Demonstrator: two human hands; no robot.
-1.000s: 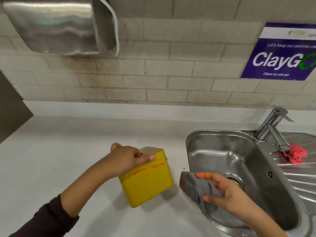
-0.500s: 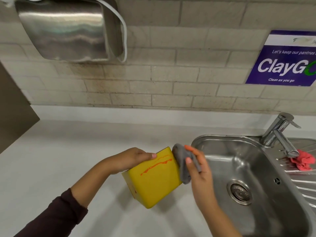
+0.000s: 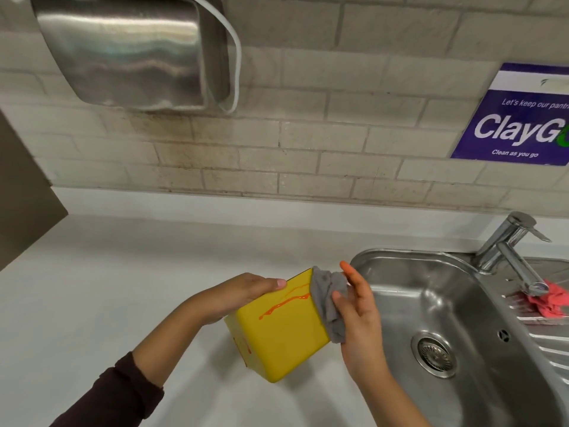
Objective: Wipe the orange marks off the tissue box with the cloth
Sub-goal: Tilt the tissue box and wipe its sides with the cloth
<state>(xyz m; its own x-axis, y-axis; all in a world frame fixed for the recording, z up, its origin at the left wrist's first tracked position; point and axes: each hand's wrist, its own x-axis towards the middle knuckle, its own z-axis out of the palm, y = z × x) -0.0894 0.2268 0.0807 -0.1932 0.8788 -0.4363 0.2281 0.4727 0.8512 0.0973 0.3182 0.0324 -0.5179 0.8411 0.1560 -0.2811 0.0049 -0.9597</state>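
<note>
A pale counter [image 3: 107, 288] is stretching under a tiled wall [image 3: 308, 143], with a steel dispenser [image 3: 129, 50] hanging above at the left and a sink [image 3: 462, 303] sitting at the right. My left hand [image 3: 243, 292] is gripping the yellow box [image 3: 283, 328] from behind, fingers wrapped over its top edge, tipping it up on one low corner so a broad face is turning toward me. The orange mark [image 3: 284, 302] is running slantwise across that face, unwiped so far. A second ago my right hand [image 3: 357, 315] was down by the sink rim, well apart from the box; now it is pinching the grey cloth [image 3: 329, 300] and pressing it to the box's right edge, just where the streak ends. I judge the first stroke is about to begin. Leftward, along the streak, the face is lying clear until my left thumb, so I am having room to sweep. The sink rim is sitting just beside my right wrist. A pink rag [image 3: 548, 300] is lying under the tap [image 3: 508, 251], out of the way.
</note>
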